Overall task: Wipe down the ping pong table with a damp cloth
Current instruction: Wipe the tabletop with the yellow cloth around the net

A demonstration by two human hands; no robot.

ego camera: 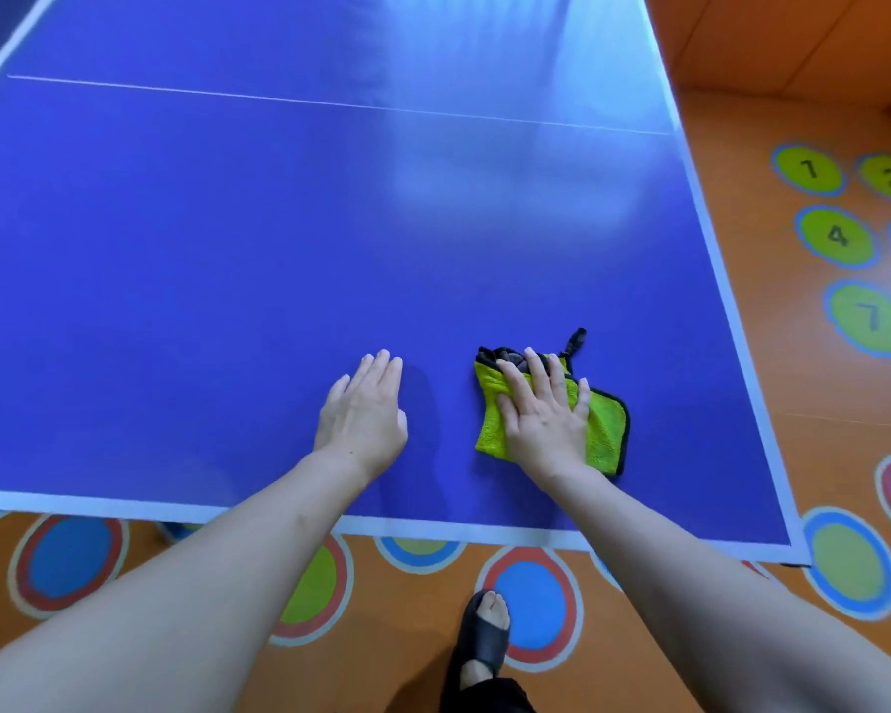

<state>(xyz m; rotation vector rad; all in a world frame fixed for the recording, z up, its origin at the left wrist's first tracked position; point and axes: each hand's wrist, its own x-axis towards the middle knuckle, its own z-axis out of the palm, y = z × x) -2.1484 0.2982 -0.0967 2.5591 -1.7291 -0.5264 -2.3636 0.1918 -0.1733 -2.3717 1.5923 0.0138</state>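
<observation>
Head view: right hand (543, 422) presses flat, fingers straight, on the green cloth (605, 424); left hand (363, 419) rests open on the counter (176, 249). Cloth may bunch, leaving streaks.

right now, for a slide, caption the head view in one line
Right hand presses a green cloth flat on the blue table while the left hand rests open beside it.

- left grip (363, 411): fingers straight and together, palm down, flat on the desk (176, 275).
- right grip (543, 409): fingers spread, pressing flat on the cloth (605, 429).
- both forearms bare, reaching forward.
</observation>
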